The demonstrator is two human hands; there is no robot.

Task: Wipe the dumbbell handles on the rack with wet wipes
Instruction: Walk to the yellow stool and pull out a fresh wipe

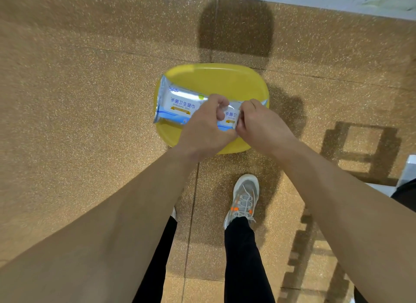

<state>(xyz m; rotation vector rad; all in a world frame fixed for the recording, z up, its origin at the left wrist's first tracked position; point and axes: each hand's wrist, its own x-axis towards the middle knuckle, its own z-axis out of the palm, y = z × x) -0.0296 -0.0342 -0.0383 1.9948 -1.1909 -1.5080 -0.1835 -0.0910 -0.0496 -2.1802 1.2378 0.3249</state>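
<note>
Dead centre of the frame, a wet wipes pack lies over a yellow stool, its left end poking past the stool's edge. Both hands are on it: left hand curled, fingers pinching the pack near its middle, right hand curled round the right end. Lower down, a grey shoe stands on the speckled brown floor

The forearms are bare, the legs are in slim black trousers, and the one foot in full view wears a grey mesh sneaker (orange tabs by the pale laces, whitish sole).
</note>
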